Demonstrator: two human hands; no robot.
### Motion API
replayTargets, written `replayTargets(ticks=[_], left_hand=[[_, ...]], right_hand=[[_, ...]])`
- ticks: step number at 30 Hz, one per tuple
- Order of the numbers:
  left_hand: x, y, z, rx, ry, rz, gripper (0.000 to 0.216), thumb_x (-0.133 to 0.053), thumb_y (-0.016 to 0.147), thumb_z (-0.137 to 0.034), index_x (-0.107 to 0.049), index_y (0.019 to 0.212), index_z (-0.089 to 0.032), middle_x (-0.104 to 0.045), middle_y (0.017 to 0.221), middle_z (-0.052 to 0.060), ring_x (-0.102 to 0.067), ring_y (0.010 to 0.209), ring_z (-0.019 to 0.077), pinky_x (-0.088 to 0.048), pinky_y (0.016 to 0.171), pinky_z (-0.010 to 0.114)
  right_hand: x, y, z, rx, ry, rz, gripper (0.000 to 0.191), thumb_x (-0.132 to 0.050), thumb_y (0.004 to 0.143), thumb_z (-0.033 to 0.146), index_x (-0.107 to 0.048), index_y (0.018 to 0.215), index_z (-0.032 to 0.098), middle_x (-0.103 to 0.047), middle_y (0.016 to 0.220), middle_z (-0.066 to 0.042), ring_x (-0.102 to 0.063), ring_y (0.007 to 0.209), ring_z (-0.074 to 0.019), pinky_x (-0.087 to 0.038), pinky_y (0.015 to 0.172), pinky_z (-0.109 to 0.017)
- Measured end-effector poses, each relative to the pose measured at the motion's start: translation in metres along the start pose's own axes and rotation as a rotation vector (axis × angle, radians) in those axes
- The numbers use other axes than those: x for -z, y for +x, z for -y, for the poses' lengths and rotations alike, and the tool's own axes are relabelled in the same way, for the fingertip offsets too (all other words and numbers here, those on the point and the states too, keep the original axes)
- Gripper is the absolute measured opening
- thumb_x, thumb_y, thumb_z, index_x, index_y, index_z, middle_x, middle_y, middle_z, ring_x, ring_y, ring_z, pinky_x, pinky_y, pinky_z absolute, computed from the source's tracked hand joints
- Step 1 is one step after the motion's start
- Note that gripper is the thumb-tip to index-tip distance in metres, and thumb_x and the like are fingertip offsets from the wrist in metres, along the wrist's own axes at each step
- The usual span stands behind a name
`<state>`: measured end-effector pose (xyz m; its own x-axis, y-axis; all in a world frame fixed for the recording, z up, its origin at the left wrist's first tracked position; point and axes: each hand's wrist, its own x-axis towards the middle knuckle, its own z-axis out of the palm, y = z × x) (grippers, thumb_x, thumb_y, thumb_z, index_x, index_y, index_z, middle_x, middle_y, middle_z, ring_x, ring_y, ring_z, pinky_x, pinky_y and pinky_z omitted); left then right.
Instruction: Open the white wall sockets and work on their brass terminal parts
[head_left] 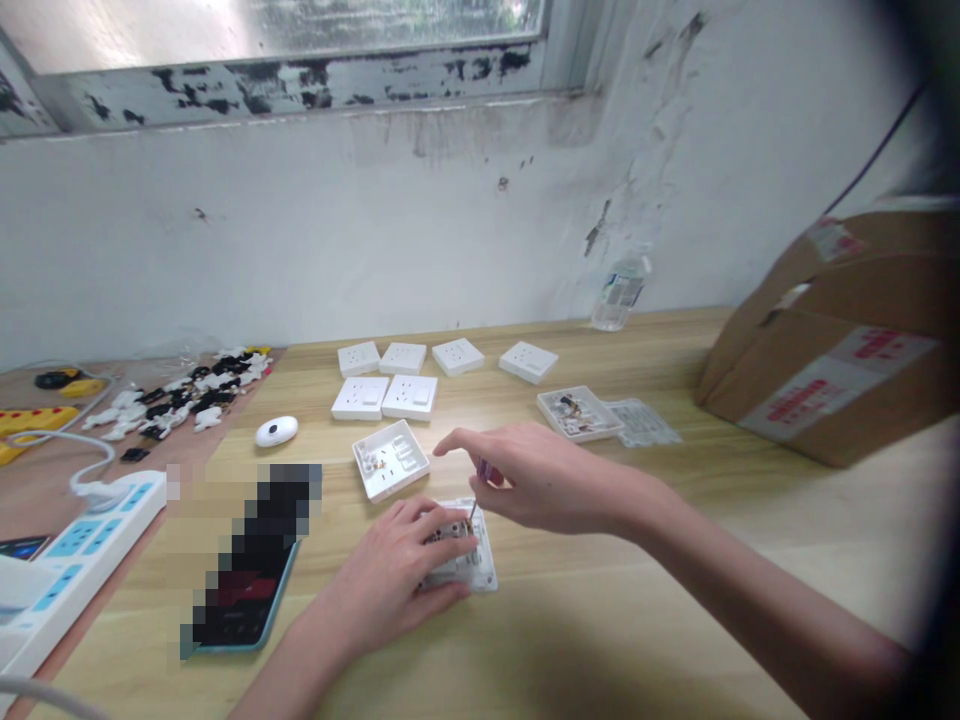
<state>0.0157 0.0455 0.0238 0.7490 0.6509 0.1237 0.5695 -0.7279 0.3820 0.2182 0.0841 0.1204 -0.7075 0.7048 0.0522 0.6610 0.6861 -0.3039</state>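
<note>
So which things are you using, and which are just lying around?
In use: left hand holding the socket; right hand with the screwdriver, tip on the socket.
Lying about: cover, spare sockets, parts tray, phone, power strip, bottle, box.

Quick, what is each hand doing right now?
Left hand: gripping the opened wall socket.
Right hand: closed around a small screwdriver.

Cardboard box (pixel 832 340) far right; water bottle (pixel 621 290) by wall; power strip (pixel 71 545) left.
</note>
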Motion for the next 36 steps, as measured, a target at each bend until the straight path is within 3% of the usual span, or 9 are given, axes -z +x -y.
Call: replayTargets(ticks=[11, 19, 30, 36], left_hand=[[0.0016, -0.0003, -0.0012, 0.003, -0.008, 0.008, 0.038, -0.058, 0.087, -0.029, -0.053, 0.124, -0.031, -0.050, 0.134, -0.001, -0.045, 0.116, 0.0235, -0.041, 0.099, 0.043], [0.0022, -0.0002, -0.0016, 0.005, 0.002, 0.012, 0.037, -0.059, 0.086, -0.029, -0.054, 0.123, -0.031, -0.051, 0.133, -0.001, -0.045, 0.116, 0.0237, -0.041, 0.099, 0.043], [0.0021, 0.0000, -0.0017, 0.004, 0.001, 0.006, 0.037, -0.059, 0.086, -0.029, -0.054, 0.123, -0.031, -0.051, 0.133, 0.000, -0.046, 0.115, 0.0241, -0.042, 0.098, 0.044], [0.0024, 0.0004, -0.0021, -0.002, -0.002, -0.001, 0.037, -0.060, 0.086, -0.029, -0.055, 0.123, -0.030, -0.052, 0.132, 0.000, -0.046, 0.115, 0.0233, -0.042, 0.098, 0.043]], right_hand=[[-0.0035, -0.0017, -0.0026, 0.006, 0.002, -0.037, 0.038, -0.046, 0.082, 0.013, -0.054, 0.119, 0.019, -0.062, 0.065, 0.000, -0.050, 0.056, -0.0132, -0.026, 0.053, -0.024], [-0.0057, -0.0018, -0.0052, -0.010, 0.058, -0.065, 0.036, -0.045, 0.081, 0.010, -0.055, 0.115, 0.018, -0.049, 0.055, 0.005, -0.040, 0.050, -0.0110, -0.022, 0.052, -0.024], [-0.0074, -0.0048, -0.0079, -0.037, 0.135, -0.082, 0.036, -0.046, 0.083, 0.011, -0.054, 0.117, 0.019, -0.048, 0.057, 0.006, -0.039, 0.050, -0.0096, -0.024, 0.052, -0.023], [-0.0092, -0.0042, -0.0087, -0.056, 0.150, -0.089, 0.031, -0.045, 0.088, 0.015, -0.055, 0.116, 0.020, -0.057, 0.061, 0.003, -0.047, 0.054, -0.0110, -0.027, 0.053, -0.023]])
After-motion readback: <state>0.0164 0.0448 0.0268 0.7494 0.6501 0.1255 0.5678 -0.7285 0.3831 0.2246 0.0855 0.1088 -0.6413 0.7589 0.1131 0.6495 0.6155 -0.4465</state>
